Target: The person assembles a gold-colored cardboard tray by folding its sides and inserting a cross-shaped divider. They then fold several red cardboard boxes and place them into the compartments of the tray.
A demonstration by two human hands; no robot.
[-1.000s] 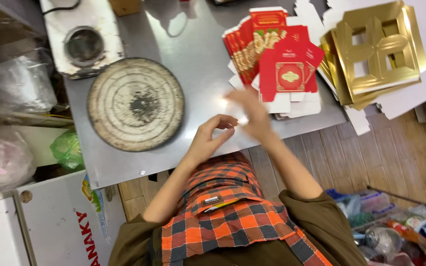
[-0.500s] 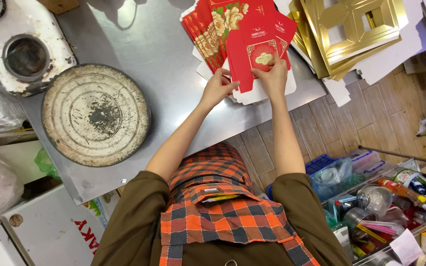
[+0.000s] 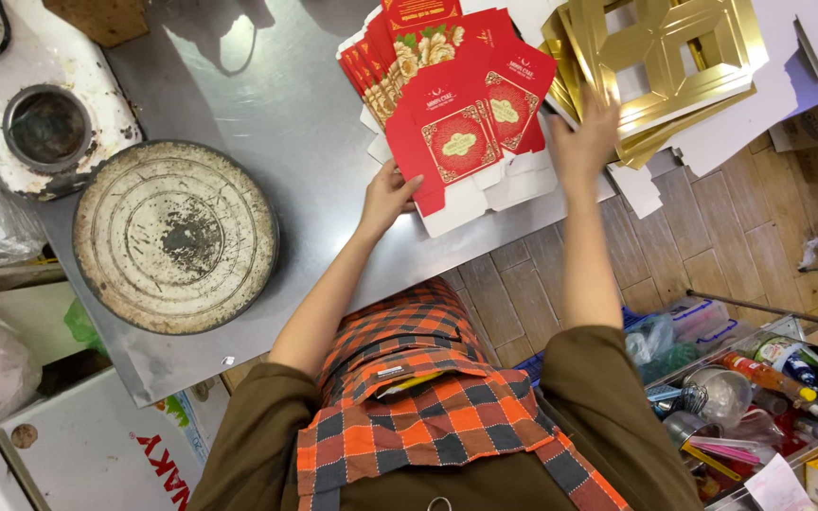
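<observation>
A stack of flat red carton blanks (image 3: 456, 114) with gold ornament lies on the grey metal table (image 3: 286, 123). My left hand (image 3: 388, 194) grips the lower left edge of the top red blank. My right hand (image 3: 584, 137) is raised over the right side of the stack, fingers spread, touching the edge of a pile of gold die-cut card sheets (image 3: 660, 61). It holds nothing that I can see. Both forearms reach up from my plaid apron.
A round rusty metal lid (image 3: 174, 237) sits on the table's left. A white stove with a burner ring (image 3: 40, 123) stands at the far left. White card scraps (image 3: 636, 185) overhang the table edge. A bin of bottles and tools (image 3: 769, 397) is on the floor, lower right.
My right hand left the red blanks and moved right to the gold sheets. My left hand slid down to the stack's lower left edge. The view shifted slightly.
</observation>
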